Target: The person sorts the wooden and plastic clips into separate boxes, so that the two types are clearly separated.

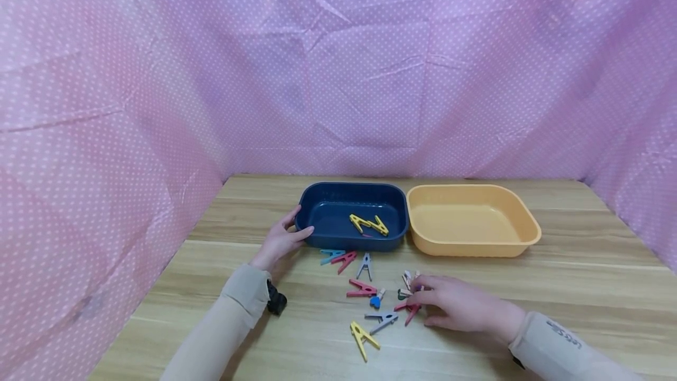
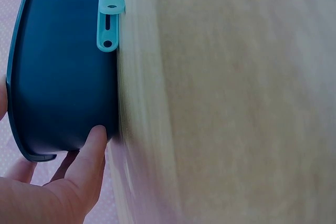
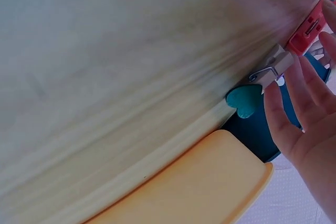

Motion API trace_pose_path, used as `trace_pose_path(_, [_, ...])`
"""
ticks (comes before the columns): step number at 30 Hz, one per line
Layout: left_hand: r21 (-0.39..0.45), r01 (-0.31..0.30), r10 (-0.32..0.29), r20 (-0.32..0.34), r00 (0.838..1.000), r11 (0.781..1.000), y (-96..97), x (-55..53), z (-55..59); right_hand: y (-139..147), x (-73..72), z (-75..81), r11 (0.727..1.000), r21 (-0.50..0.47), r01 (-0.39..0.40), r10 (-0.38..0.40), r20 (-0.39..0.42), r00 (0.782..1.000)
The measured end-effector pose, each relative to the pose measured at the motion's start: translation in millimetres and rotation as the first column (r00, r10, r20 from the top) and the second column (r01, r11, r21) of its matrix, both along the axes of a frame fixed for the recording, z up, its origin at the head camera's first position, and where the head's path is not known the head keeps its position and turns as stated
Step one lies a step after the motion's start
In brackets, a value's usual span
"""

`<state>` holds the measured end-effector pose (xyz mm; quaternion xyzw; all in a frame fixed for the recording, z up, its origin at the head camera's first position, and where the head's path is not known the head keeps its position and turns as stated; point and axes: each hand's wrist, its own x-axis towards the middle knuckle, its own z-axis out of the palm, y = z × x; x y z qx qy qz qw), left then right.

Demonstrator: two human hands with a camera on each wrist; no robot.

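Note:
My left hand [image 1: 278, 243] grips the left end of a dark blue tray [image 1: 338, 244], thumb against its front wall and fingers round the end. Two yellow clothespins [image 1: 379, 226] lie inside this tray. The right hand [image 1: 462, 304] reaches over a cluster of clothespins, its fingers spread and slightly bent. Its fingertips are right at a red clothespin [image 3: 307, 30] and a wooden clothespin [image 3: 270, 69] with a green heart [image 3: 245, 100]. In the head view the fingers partly hide these pins.
An orange-yellow tray [image 1: 476, 250] stands right of the blue one. Loose on the wooden table [image 1: 296, 340] lie a yellow clothespin [image 1: 362, 338], grey clothespins [image 1: 385, 320], red clothespins [image 1: 362, 288], a blue clothespin [image 1: 331, 254] and a blue-heart clothespin [image 1: 376, 301]. Pink dotted cloth [image 1: 365, 87] hangs behind.

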<state>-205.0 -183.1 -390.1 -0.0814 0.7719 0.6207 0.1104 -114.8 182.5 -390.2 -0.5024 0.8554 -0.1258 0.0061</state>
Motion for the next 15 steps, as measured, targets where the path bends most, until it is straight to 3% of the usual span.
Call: trace_pose_path(15, [-0.004, 0.001, -0.002, -0.002, 1.0, 1.0, 1.2, 0.2, 1.9, -15.1, -4.0, -0.7, 0.999, -0.038, -0.037, 0.035, -0.069, 0.997])
